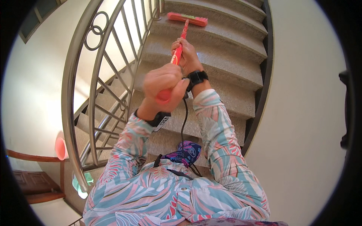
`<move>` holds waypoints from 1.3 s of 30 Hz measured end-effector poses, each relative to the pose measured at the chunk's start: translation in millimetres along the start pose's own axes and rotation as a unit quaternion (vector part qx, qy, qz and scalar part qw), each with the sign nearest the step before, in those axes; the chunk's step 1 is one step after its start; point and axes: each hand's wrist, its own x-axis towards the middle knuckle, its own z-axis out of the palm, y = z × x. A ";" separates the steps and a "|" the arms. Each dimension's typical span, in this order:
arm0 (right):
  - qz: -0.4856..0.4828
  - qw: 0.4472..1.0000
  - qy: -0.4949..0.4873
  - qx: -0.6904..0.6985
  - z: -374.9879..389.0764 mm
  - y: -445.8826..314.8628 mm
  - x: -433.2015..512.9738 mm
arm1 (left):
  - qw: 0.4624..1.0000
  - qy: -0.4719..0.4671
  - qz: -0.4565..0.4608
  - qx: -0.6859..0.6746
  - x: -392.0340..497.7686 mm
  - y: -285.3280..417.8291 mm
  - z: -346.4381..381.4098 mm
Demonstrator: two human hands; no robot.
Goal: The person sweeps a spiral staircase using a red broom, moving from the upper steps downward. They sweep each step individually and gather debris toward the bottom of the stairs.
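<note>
A broom with a red head (187,19) and a red handle lies across my view, its head resting on a stair tread (226,36) near the top. My left hand (162,86) grips the end of the handle, close to the camera and slightly blurred. Farther along the shaft, my right hand (185,53) is closed around it. A black band with a device is on each wrist, and a dark cable (184,121) hangs down from near the right one towards a patterned pouch (185,152) at my waist.
Speckled stone stairs rise ahead between a metal railing (68,84) on the left and a pale wall (302,113) with dark skirting on the right. Beyond the railing are another flight, a pink container (60,148), a greenish plastic-looking item (79,185) and a brown door (35,180).
</note>
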 end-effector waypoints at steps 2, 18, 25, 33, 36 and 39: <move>-0.032 0.999 -0.004 -0.023 14.0 21.5 -30.6 | 0.996 0.023 -0.036 0.072 -7.2 33.3 -20.5; -0.055 0.995 0.008 -0.087 70.2 65.1 -106.7 | 0.989 0.143 0.047 0.007 -14.2 116.1 -20.4; -0.047 0.998 0.037 0.010 -8.3 49.3 -81.6 | 0.994 0.037 -0.058 0.081 -19.4 80.2 23.1; -0.070 0.997 0.045 -0.009 3.4 61.6 -219.0 | 0.987 -0.070 0.047 -0.137 -14.8 152.8 27.8; -0.078 0.996 0.039 -0.002 26.7 76.7 -269.3 | 0.957 -0.149 0.021 -0.248 -7.7 191.5 -0.5; -0.093 0.995 0.019 0.013 50.6 82.3 -302.1 | 0.936 -0.183 0.025 -0.298 0.0 211.8 -22.6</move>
